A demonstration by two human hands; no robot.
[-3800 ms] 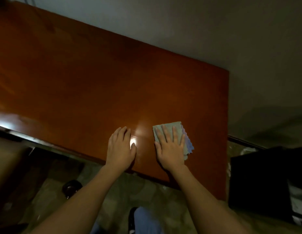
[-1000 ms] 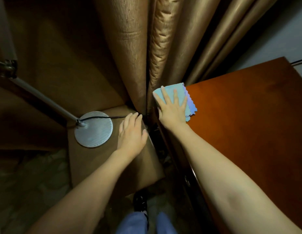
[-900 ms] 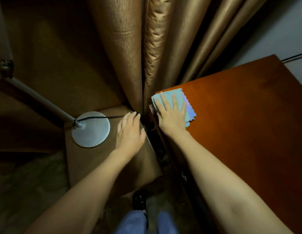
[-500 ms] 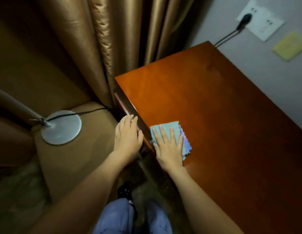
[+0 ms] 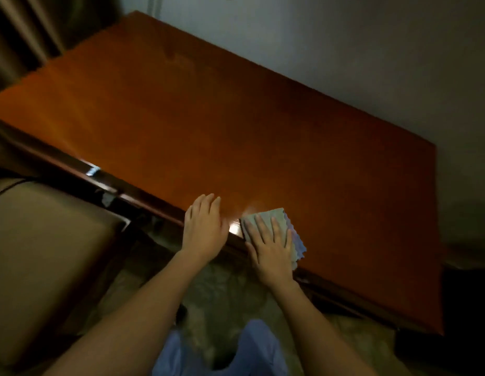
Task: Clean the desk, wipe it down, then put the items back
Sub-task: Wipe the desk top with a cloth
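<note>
Bare forearms, no sleeves; light blue trousers (image 5: 252,348).

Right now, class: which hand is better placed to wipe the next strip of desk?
Right. The right hand already presses flat on the cloth at the desk edge; the left hand is bare.

We see a dim, warm-lit frame: one small glare spot on the desk (image 5: 235,147) near its front edge, motion blur throughout, dark corners, wide-angle bending at the edges.
</note>
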